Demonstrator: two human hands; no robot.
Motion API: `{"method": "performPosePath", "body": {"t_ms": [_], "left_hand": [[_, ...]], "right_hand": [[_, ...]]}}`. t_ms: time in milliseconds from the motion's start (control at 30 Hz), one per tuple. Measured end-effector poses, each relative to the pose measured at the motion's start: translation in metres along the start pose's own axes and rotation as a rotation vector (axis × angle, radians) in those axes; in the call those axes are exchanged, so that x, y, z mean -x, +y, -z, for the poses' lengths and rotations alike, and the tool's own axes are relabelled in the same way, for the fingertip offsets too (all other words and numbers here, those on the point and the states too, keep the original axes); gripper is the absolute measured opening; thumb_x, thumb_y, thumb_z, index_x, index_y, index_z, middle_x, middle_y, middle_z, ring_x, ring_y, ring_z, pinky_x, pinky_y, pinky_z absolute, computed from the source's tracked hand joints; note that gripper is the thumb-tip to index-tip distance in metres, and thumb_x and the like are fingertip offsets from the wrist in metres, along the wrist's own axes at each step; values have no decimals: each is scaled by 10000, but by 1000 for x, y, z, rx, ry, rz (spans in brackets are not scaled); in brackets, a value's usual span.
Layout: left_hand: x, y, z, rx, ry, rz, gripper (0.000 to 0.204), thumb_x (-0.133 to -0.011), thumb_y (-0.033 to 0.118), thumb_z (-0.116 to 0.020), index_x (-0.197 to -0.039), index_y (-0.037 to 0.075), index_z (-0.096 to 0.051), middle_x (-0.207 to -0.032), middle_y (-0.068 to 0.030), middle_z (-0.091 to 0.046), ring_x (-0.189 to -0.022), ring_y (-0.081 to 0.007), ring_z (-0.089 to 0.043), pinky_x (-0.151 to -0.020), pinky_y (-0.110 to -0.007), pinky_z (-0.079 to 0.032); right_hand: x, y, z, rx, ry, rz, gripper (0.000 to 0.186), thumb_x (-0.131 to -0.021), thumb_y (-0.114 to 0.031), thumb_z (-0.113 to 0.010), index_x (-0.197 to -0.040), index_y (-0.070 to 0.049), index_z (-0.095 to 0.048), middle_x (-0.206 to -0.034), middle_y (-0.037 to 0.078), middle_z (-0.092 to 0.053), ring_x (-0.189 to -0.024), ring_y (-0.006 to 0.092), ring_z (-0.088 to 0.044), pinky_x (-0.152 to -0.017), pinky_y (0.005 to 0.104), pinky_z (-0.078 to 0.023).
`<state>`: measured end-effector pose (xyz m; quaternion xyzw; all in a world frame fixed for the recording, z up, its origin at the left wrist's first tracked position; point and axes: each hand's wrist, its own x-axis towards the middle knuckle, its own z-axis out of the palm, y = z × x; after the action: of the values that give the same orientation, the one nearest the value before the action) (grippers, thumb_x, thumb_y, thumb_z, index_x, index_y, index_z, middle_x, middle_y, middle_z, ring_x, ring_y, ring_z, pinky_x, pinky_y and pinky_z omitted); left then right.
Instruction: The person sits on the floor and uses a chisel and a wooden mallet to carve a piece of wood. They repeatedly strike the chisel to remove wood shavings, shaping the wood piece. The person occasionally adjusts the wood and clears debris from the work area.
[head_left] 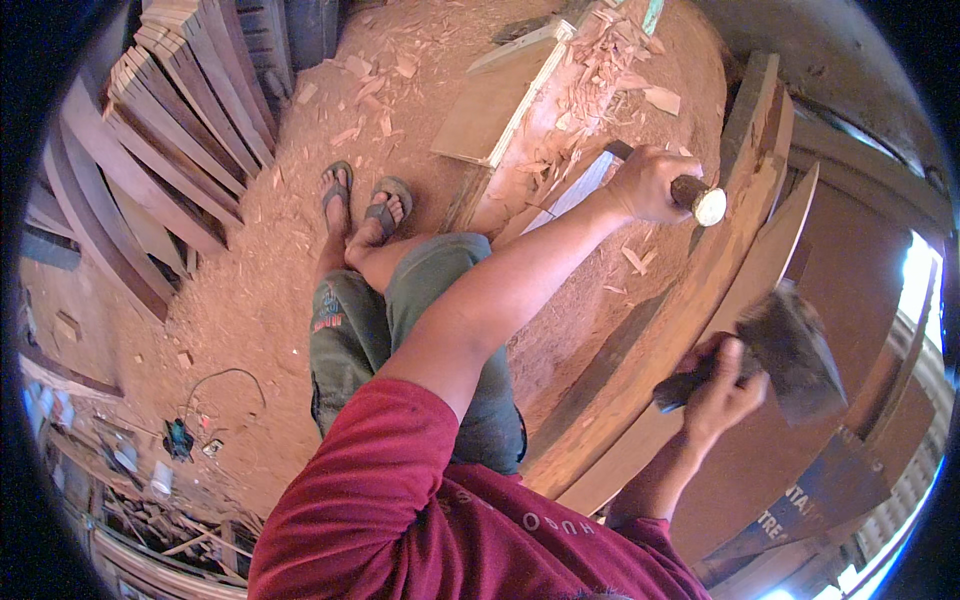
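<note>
Head view, left hand (pixel 650 183) gripping chisel (pixel 700 198), right hand (pixel 718 390) clenching hatchet (pixel 790 350), blue sign (pixel 815 500) lower right.

Warm, reddish daylight fills the workshop, and the brightest patch is a blown-out white opening (pixel 915 275) at the right rim, with a smaller glare on the pale end of the tool handle (pixel 709 205). Shadows stay soft and short under the legs and along the curved plank (pixel 690 300), while the left stack of boards (pixel 170 130) sits dimmer. The fisheye bends every straight edge toward a black circular border, the raised axe head (pixel 795 355) smears with motion blur, and the far lower-left clutter goes soft and hazy.
</note>
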<state>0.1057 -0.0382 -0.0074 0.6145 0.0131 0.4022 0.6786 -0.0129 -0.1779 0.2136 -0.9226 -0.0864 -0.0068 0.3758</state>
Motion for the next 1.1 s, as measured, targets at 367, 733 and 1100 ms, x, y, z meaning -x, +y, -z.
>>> {"method": "performPosePath", "body": {"t_ms": [367, 733, 1100], "left_hand": [[-6, 3, -2, 66, -53, 87, 212, -664, 178, -784, -850, 129, -695, -804, -101, -711, -760, -294, -708, -675, -401, -558], [-1, -2, 1, 20, -101, 134, 351, -627, 161, -798, -962, 140, -693, -888, -102, -723, -843, -311, -708, -749, -416, -568], [1, -12, 5, -45, -53, 41, 319, -665, 152, -788, -976, 148, -718, -868, -112, -732, -791, -262, -723, -731, -373, -563]], "right_hand": [[-40, -19, -40, 365, -218, -26, 314, -971, -277, -651, -919, 31, -618, -740, 102, -641, -597, 218, -587, -570, 382, -474], [-48, 4, -25, 387, -296, 41, 242, -987, -237, -611, -867, -28, -586, -657, 73, -578, -529, 163, -563, -484, 309, -477], [-64, 21, -37, 257, -328, -109, 322, -971, -272, -656, -904, 32, -573, -653, 74, -589, -577, 173, -551, -545, 343, -464]]}}
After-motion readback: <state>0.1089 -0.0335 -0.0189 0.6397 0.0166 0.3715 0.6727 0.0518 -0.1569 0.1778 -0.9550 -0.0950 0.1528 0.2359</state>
